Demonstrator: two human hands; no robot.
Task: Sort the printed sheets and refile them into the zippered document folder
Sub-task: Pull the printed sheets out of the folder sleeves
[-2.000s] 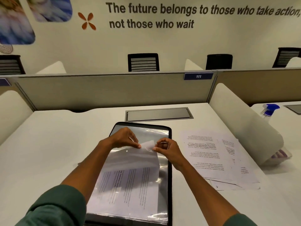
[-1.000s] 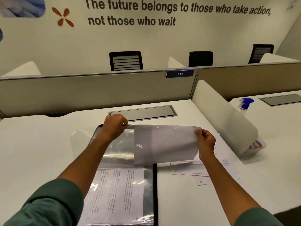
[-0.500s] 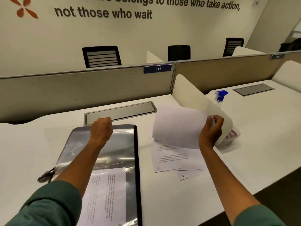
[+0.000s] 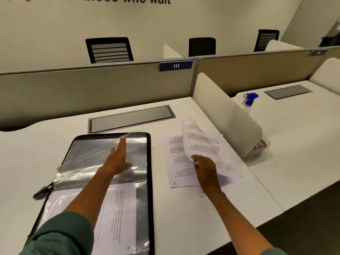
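The zippered document folder (image 4: 149, 190) is laid open on the white desk (image 4: 184, 218) at the person's left front, its long axis running away from the body, with clear plastic sleeves (image 4: 82, 162) spread across its upper half and a printed page, numbered 10 at its near corner, lodged in the lower half. The left hand (image 4: 117, 159) is held flat and spread over the glossy sleeve, fingers extended toward the far edge; nothing is gripped by it. To the right of the folder, just beside its black edge, the loose printed sheets (image 4: 176, 162) are stacked with their text inverted toward the viewer and a 6 showing at the near left corner. One curled sheet (image 4: 200, 140) is pinched at its near edge by the right hand (image 4: 206, 170) and stands arched above the stack, its far end lifted. The stack is plainly nearer the right hand, the folder nearer the left. Refiling is judged to turn on this sideways relation: a sheet has to be carried leftward across the folder's edge and turned lengthwise to match a sleeve's opening. A spray bottle (image 4: 249, 101) stands well apart, beyond the curved divider (image 4: 226, 116).
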